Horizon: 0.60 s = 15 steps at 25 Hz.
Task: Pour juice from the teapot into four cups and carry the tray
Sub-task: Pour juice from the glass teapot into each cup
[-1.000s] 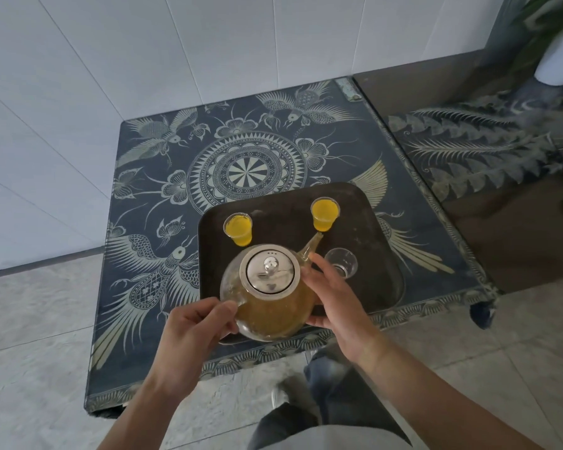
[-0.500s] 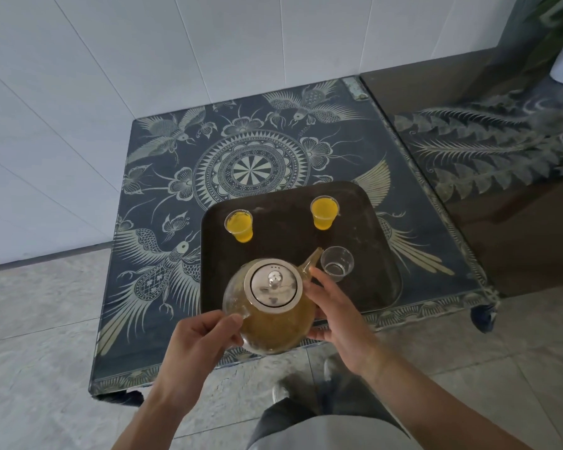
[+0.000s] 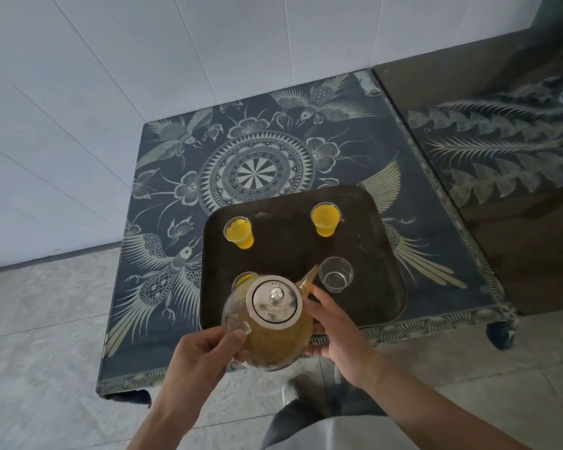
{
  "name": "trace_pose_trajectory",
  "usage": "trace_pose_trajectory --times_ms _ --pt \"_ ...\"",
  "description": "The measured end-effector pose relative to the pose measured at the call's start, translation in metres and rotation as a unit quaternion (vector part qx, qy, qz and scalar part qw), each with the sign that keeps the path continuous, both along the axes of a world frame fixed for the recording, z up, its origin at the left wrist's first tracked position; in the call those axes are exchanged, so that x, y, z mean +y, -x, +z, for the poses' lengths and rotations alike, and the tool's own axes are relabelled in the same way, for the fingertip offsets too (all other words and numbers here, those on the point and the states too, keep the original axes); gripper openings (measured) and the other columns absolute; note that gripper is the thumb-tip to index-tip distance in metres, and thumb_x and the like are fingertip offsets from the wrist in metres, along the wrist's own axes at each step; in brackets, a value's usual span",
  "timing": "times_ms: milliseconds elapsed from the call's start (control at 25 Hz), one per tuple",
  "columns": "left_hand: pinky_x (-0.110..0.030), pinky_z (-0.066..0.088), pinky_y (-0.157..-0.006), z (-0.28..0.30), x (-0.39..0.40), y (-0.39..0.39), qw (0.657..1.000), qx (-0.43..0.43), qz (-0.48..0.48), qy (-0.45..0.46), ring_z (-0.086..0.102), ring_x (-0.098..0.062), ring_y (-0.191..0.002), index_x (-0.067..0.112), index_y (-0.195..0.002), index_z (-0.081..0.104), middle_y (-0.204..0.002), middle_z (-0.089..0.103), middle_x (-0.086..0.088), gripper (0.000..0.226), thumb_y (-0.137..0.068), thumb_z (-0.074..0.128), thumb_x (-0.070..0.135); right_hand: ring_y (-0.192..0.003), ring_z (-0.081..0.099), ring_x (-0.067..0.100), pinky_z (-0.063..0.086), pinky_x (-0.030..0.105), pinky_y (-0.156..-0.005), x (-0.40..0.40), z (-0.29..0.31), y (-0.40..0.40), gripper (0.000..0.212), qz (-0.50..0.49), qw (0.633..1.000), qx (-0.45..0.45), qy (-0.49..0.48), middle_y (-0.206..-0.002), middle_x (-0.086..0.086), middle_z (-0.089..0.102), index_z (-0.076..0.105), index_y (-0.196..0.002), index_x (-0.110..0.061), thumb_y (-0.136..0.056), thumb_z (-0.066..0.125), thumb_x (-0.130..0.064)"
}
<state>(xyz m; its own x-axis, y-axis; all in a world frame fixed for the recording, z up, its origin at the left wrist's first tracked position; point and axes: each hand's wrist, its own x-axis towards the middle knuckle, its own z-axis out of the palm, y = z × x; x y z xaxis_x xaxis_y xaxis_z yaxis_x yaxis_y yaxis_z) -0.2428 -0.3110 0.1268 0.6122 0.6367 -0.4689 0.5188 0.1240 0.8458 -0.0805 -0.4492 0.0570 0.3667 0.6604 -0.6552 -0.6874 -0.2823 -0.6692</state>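
Note:
A glass teapot [image 3: 270, 332] with a steel lid and amber juice hangs above the near edge of the dark tray [image 3: 293, 254]. My left hand [image 3: 202, 355] grips its handle. My right hand [image 3: 335, 329] cups its right side, fingers curled round the glass. The spout [image 3: 307, 279] points at an empty clear cup [image 3: 336, 274], its tip just left of the rim. Two cups of orange juice stand at the back: the left one [image 3: 238, 232] and the right one [image 3: 325, 219]. A further filled cup [image 3: 243, 278] peeks out from behind the teapot.
The tray lies on a low dark blue table [image 3: 182, 177] patterned with birds and a mandala. A white tiled wall [image 3: 143, 60] is behind it. A dark cabinet [image 3: 517, 157] stands close on the right. My legs and a shoe [image 3: 291, 389] are below, on grey floor tiles.
The teapot has drifted slightly toward me and right, with its spout tip closing on the empty cup's rim. The filled cup behind the pot has come into view. Both hands keep their hold.

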Motion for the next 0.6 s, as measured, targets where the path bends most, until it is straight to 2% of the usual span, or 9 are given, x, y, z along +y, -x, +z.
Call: trace_pose_trajectory --times_ms 80,160,280,360,520,600 --pt "-0.038 0.025 -0.058 0.001 -0.002 -0.005 1.000 0.015 -0.003 -0.012 0.019 -0.015 -0.047 -0.001 -0.060 0.065 -0.048 0.027 -0.007 0.053 -0.063 0.069 0.052 -0.117 0.063 0.023 0.056 0.045 -0.092 -0.001 -0.002 -0.005 0.046 0.006 1.000 0.008 -0.001 -0.128 -0.001 0.067 0.049 -0.138 -0.045 -0.094 0.060 -0.053" --pt "-0.032 0.024 -0.055 0.001 -0.005 -0.010 0.999 0.031 -0.001 -0.020 0.020 -0.016 -0.048 -0.002 -0.060 0.065 -0.052 0.029 -0.011 0.055 -0.061 0.068 0.053 -0.117 0.063 0.023 0.055 0.049 -0.097 -0.002 -0.006 -0.011 0.044 0.010 1.000 0.017 0.004 -0.128 -0.001 0.067 0.050 -0.136 -0.047 -0.094 0.061 -0.053" --pt "-0.038 0.037 -0.066 0.000 -0.009 -0.016 0.999 0.051 0.001 -0.018 0.018 -0.015 -0.046 0.001 -0.059 0.067 -0.054 0.030 -0.012 0.050 -0.063 0.068 0.051 -0.117 0.063 0.024 0.055 0.052 -0.099 -0.005 -0.012 -0.016 0.038 0.013 0.999 0.029 0.008 -0.128 0.000 0.067 0.053 -0.131 -0.048 -0.095 0.062 -0.051" --pt "-0.041 0.037 -0.070 0.001 -0.011 -0.021 0.998 0.062 0.005 -0.015 0.018 -0.015 -0.044 0.005 -0.057 0.069 -0.052 0.028 -0.012 0.047 -0.063 0.068 0.051 -0.117 0.063 0.024 0.057 0.050 -0.096 -0.006 -0.015 -0.019 0.038 0.018 0.999 0.041 0.008 -0.128 0.001 0.067 0.054 -0.131 -0.048 -0.095 0.063 -0.051" --pt "-0.037 0.033 -0.061 0.010 -0.019 -0.031 0.997 0.075 0.008 -0.013 0.019 -0.014 -0.042 0.009 -0.053 0.068 -0.049 0.028 -0.010 0.045 -0.059 0.067 0.054 -0.117 0.063 0.026 0.058 0.049 -0.094 -0.010 -0.020 -0.025 0.038 0.017 0.998 0.063 0.008 -0.128 0.002 0.067 0.056 -0.132 -0.046 -0.095 0.064 -0.048" --pt "-0.031 0.030 -0.054 0.014 -0.022 -0.036 0.997 0.082 0.007 -0.014 0.020 -0.014 -0.042 0.010 -0.053 0.068 -0.053 0.032 -0.012 0.047 -0.056 0.067 0.056 -0.116 0.064 0.026 0.059 0.046 -0.089 -0.011 -0.020 -0.027 0.036 0.016 0.997 0.074 0.006 -0.127 0.002 0.068 0.058 -0.131 -0.045 -0.096 0.063 -0.046"
